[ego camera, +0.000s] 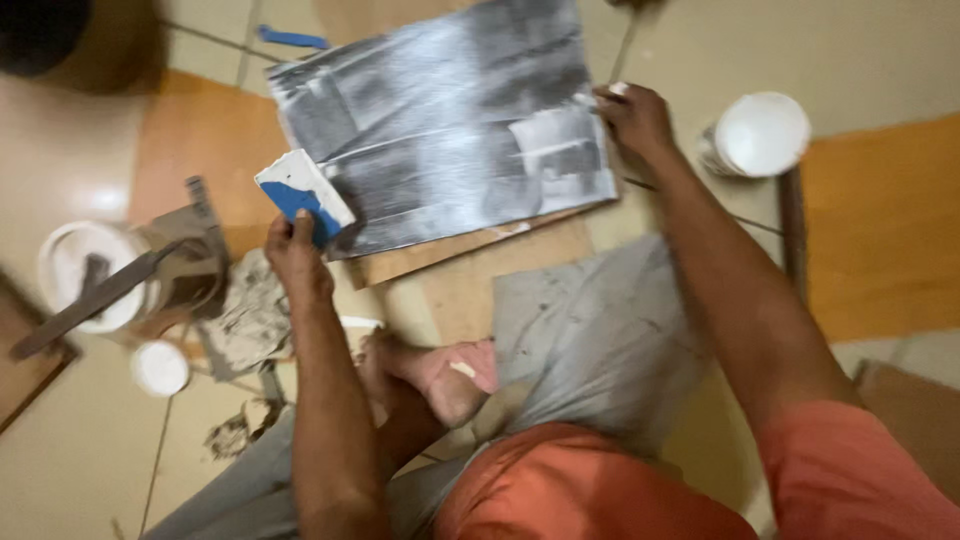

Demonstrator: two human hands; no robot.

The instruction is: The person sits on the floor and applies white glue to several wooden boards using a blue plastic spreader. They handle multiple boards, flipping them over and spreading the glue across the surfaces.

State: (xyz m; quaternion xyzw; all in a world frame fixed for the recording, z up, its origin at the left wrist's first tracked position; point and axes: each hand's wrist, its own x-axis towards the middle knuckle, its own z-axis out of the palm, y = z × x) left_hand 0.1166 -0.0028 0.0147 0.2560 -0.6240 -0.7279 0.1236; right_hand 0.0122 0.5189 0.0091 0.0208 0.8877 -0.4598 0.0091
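Seated on a tiled floor, a person grips a blue-and-white scraper [303, 193] in the left hand [296, 256] at the left edge of a grey-smeared board [440, 120], while the right hand [634, 120] pinches the board's right edge. A white tub [762, 133] stands just beyond, bare tiles around it.

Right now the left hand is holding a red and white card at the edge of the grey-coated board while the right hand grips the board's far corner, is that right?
Not quite: the card in the left hand is blue and white, not red and white. The head view shows it at the edge of the grey-coated board, and the right hand does grip the board's far corner.
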